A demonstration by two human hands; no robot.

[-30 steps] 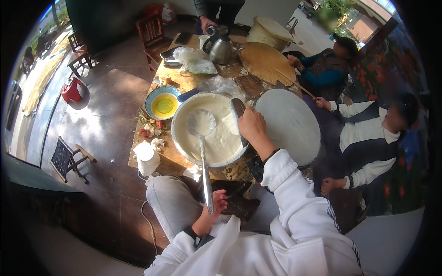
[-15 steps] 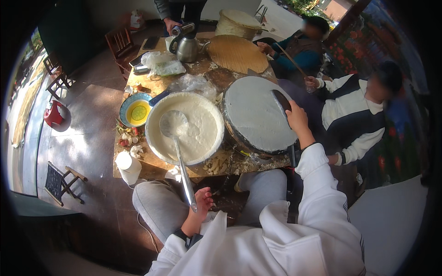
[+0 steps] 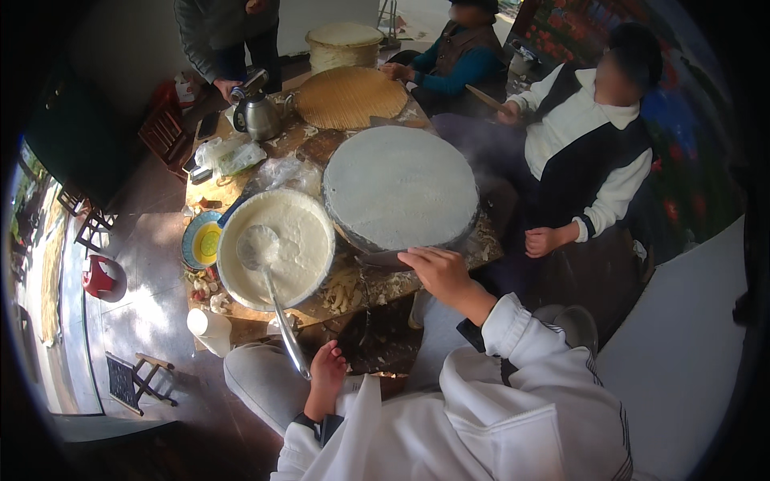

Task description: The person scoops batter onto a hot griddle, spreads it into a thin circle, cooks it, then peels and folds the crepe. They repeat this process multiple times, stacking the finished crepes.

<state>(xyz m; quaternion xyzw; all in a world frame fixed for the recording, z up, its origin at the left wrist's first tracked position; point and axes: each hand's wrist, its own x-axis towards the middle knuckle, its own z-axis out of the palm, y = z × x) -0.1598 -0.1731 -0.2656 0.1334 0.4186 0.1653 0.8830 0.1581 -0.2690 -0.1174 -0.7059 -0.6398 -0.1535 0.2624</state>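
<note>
At the left of the frame, blue bowl [image 3: 200, 240]: it sits touching the batter bowl's left side, close at hand beside your work
Batter bowl [image 3: 275, 247]: left of centre on the low table [image 3: 365, 284], wide and full of white batter, set just beside the griddle so a scoop has little way to travel
Ladle [image 3: 269, 289]: its cup rests in the batter, upper left; the long handle runs down and slightly right toward your knee, so its long axis is nearly upright in the frame, cup end pointing away from you
Left hand [image 3: 327, 377]: low, below centre, your fingers are curled around the handle's lower end, holding the ladle
Griddle [image 3: 401, 186]: round, coated pale, centre of frame, steam at its right
Right hand [image 3: 437, 271]: fingers loosely bent, resting at the griddle's near rim; whether it grasps anything I cannot tell
</note>
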